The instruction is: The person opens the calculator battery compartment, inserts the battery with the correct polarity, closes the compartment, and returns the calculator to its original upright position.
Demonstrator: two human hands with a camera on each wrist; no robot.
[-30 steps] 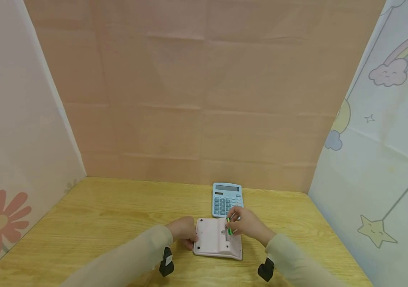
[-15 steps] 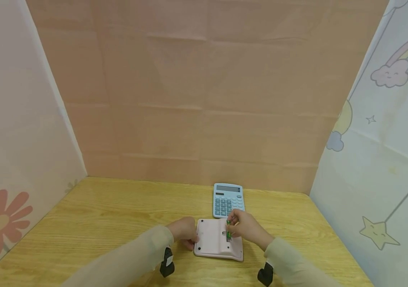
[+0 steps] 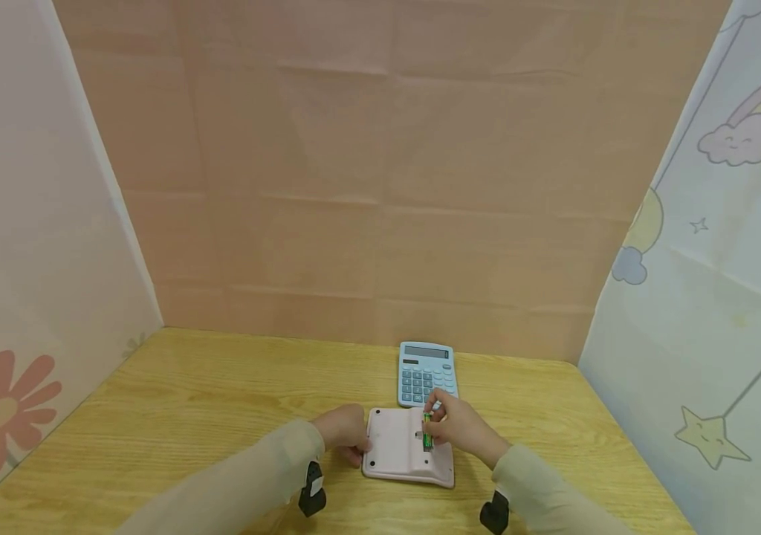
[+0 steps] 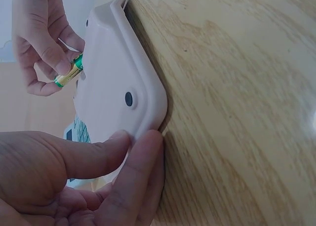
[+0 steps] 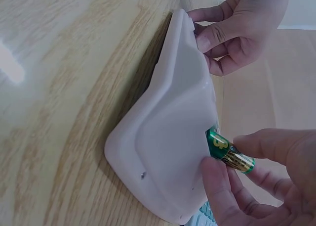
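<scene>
A pale pink calculator (image 3: 391,443) lies face down on the wooden table, its open battery slot towards the right side. My left hand (image 3: 342,429) holds its left edge, thumb on top and fingers against the side, as the left wrist view shows. Between the thumb and fingers of my right hand (image 3: 459,423) is a green and gold battery (image 5: 230,151). In the right wrist view the battery slants, one end down in the slot and the other sticking up. How deep that lower end sits is hidden by the casing.
A light blue calculator (image 3: 414,380) lies face up just behind the pink one, partly covered by the right hand. The wooden table (image 3: 253,371) ends at an orange-brown back sheet (image 3: 380,186), with printed sheets on both sides.
My right hand has brought the battery down and slightly nearer, from above the slot into it. My left hand stays on the pink calculator's edge.
</scene>
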